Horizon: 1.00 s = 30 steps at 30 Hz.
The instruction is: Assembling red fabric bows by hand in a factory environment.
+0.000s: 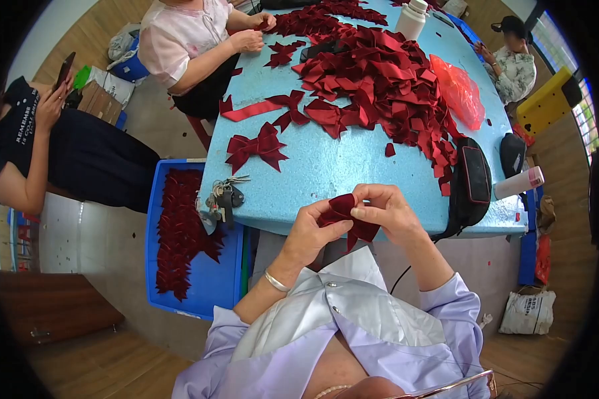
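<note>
Between my two hands, just over the near edge of the light blue table [279,199], is a dark red velvet ribbon bow [343,205]. My left hand [307,233] pinches its left side, and a bangle circles that wrist. On the other side my right hand [387,214] grips the ribbon between thumb and fingers. Tails of the ribbon hang below my fingers. A finished-looking bow [258,147] lies on the table to the left. Beyond it stretches a loose ribbon strip [249,110]. A large heap of red ribbon pieces [386,80] covers the table's middle.
Left of the table, a blue bin [213,282] holds rows of bows. Keys [225,199] lie at the table corner. A black pouch [471,183], a pink bottle [519,182], a white bottle [412,20] and a red plastic bag [458,93] stand around the heap. Other people are nearby, one handling ribbon.
</note>
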Available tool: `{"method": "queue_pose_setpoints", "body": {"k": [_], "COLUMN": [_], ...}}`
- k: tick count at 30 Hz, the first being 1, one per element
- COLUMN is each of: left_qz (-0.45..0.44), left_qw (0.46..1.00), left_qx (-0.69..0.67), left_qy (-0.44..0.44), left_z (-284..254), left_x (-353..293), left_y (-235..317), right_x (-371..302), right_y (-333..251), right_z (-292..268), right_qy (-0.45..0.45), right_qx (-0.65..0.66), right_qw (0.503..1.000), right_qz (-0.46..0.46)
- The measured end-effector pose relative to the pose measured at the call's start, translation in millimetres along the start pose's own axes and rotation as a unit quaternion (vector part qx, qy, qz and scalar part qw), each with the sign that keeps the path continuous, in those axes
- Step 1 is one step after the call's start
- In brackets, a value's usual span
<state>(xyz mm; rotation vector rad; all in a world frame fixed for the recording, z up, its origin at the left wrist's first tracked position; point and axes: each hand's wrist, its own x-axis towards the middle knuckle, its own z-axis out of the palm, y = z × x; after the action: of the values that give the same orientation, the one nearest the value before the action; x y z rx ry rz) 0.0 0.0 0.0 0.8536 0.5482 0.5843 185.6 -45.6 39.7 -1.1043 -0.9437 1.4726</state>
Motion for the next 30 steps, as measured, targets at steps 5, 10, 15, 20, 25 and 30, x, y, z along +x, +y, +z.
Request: {"method": "queue_pose_setpoints", "body": {"k": [5, 10, 15, 20, 25, 30], "left_qz": [0.034, 0.081, 0.040, 0.016, 0.078, 0.064], "left_qw": [0.999, 0.990, 0.998, 0.999, 0.996, 0.998], "left_qx": [0.030, 0.117, 0.045, 0.039, 0.019, 0.010], "left_qy": [-0.019, 0.025, 0.023, 0.006, 0.036, 0.025], "left_z": [0.8, 0.4, 1.8, 0.2, -2.7, -8.0], "left_x": [1.1, 3.7, 4.7, 5.5, 6.2, 7.8], "left_y": [3.0, -3.9, 3.6, 5.6, 1.7, 2.1], "right_x": [2.6, -0.5, 4.3, 8.1, 10.9, 19.6], "right_y": [11.0, 15.5, 22.3, 12.4, 8.5, -14.7], "right_z": [-0.7, 19.3, 8.5, -1.5, -8.1, 5.0], "right_qy": [-0.013, 0.115, 0.112, 0.048, 0.036, 0.040], "right_qx": [-0.018, -0.008, 0.053, -0.006, -0.116, -0.279], "right_qw": [0.999, 0.993, 0.992, 0.999, 0.992, 0.945], "right_qz": [-0.027, -0.025, 0.010, 0.000, -0.035, -0.166]}}
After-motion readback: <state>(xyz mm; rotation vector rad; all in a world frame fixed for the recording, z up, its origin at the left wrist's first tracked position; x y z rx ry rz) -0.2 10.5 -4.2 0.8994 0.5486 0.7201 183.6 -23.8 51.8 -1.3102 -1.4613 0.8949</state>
